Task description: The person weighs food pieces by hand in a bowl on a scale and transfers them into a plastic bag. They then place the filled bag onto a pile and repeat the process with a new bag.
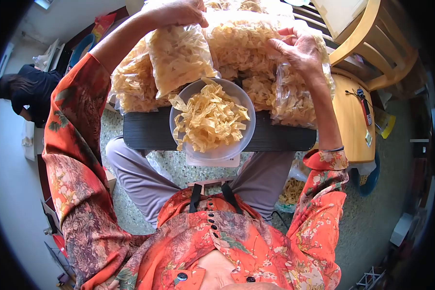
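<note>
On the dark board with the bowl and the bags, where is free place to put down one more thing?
The dark board is bare left of the bowl, below the filled bags. A narrower bare strip lies right of the bowl, under the bag beneath the right hand. The far half is crowded with bags, where the left hand rests.

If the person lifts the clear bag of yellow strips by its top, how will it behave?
The bag under the left hand looks floppy: thin film sagging over the bowl. Probably light for its bulk, as the strips look thin and curled. They seem brittle, so squeezing may break them.
</note>
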`<state>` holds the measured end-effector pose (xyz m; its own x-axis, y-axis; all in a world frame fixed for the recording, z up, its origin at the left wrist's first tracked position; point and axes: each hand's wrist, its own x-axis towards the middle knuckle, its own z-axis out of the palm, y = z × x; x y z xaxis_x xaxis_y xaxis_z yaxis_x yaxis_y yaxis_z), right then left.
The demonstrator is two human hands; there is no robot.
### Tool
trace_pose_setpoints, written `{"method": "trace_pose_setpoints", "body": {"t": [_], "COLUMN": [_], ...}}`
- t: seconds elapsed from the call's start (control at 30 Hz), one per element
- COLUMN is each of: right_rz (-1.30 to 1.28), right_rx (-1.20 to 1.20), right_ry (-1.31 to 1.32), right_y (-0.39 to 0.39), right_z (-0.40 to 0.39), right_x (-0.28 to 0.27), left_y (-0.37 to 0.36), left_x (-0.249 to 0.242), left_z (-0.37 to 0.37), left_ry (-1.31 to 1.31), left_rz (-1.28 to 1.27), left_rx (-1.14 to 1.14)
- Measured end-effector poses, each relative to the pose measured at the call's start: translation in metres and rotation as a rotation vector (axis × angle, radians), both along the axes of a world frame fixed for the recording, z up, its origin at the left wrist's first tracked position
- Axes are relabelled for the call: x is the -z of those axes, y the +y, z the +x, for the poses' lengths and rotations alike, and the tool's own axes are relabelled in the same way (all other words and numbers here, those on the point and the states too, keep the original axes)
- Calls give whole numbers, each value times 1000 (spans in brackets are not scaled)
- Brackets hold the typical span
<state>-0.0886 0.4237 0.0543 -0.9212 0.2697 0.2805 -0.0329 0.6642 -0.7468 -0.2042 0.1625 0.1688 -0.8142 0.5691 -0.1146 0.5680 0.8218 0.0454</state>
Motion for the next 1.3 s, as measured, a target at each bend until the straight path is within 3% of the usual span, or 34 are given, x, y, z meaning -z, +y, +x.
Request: {"method": "trace_pose_setpoints", "body": {"t": [0.23,0.43,0.5,0.53,0.57,0.63,0.7,0.9,0.93,0.97,1.03,1.2,1.3], "right_rz": [-44,-107,-72,-47,-22,-26,30,287,339,341,560,701,743], "right_rx": [-15,-70,-31,-22,-12,-18,17,87,133,132,17,-283,-256], "right_ry": [-9,77,-8,-7,-2,-8,-34,-70,124,127,555,386,269], "right_y": [-1,0,-7,-8,-9,-9,-11,-14,-14,-13,-17,-41,-47], "right_z": [4,3,11,13,14,13,14,25,24,19,4,-26,-39], "right_x": [-5,-3,-12,-13,-13,-10,-12,-29,-17,-15,-14,-23,-18], "left_y": [-4,-14,-17,-21,-13,-11,-12,-9,-9,-9,-9,-11,-13], "left_x": [10,26,28,31,28,24,29,27,27,27,29,39,38], "left_z": [-17,-40,-40,-36,-38,-31,-33,-34,-34,-34,-36,-49,-48], "left_ry": [-122,-134,-230,-109,-226,-220,-201,-262,-273,-271,-272,-348,-382], "left_rz": [93,194,275,349,178,117,205,134,160,162,168,208,196], "left_rx": [-49,85,138,185,108,90,119,175,194,193,227,224,212]}}
